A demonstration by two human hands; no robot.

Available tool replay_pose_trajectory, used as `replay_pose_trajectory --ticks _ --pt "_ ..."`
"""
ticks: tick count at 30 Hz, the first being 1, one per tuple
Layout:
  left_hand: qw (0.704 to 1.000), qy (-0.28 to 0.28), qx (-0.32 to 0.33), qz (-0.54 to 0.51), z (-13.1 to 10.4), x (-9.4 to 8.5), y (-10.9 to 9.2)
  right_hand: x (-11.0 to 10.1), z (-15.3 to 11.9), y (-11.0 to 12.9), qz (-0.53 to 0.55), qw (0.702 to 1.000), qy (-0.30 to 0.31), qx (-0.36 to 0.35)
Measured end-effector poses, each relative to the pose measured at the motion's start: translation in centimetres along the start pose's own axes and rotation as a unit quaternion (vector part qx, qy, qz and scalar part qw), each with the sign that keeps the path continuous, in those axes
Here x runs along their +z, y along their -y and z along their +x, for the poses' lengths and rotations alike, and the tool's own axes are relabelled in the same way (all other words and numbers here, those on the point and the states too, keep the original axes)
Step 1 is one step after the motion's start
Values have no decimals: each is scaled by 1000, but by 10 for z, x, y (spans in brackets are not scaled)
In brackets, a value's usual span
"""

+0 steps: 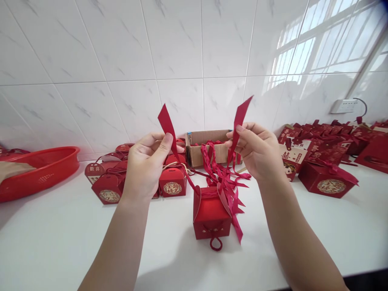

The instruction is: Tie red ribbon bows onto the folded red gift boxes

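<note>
A small red box (212, 218) stands on the white table, with a red cord loop (216, 244) at its front bottom edge. A red ribbon (187, 178) passes through the box's top, and its two ends rise apart in a V. My left hand (148, 161) pinches the left end between thumb and fingers, the tip sticking up above. The right end is pinched in my right hand (256, 147), its tip also pointing up. Both hands are raised above the box, one to each side, and do not touch it.
Behind are a cardboard carton (195, 155) with loose ribbons (212, 161) spilling out, and red boxes (172, 182) at its left. A red basket (60, 165) is far left. More boxes (329, 180) and bags (292, 155) stand right, before a tiled wall (178, 48).
</note>
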State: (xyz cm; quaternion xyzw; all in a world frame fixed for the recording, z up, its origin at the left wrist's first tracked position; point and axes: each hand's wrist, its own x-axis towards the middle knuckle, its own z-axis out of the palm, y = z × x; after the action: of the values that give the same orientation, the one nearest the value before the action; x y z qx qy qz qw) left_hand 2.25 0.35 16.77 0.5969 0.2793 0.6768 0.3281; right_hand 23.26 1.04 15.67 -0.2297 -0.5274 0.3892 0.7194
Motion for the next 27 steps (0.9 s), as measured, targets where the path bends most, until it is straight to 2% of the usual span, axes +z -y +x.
replay_pose_trajectory --ticks 4,10,15,19,23,27 --pt "1000 3 -15 9 -2 4 2 4 -1 -4 -20 998 32 45" --pt "997 46 -46 36 -13 18 3 9 -9 -3 -63 987 130 72" --pt "986 110 -87 95 -18 25 0 13 -15 3 -101 971 211 57" --pt "981 125 -74 131 -18 24 -1 15 -16 3 -69 960 268 34" --pt "980 138 -71 124 -17 21 -2 14 -14 -2 -62 957 280 34" --pt "960 220 -155 78 -14 16 -3 9 -10 -6 -88 958 273 18"
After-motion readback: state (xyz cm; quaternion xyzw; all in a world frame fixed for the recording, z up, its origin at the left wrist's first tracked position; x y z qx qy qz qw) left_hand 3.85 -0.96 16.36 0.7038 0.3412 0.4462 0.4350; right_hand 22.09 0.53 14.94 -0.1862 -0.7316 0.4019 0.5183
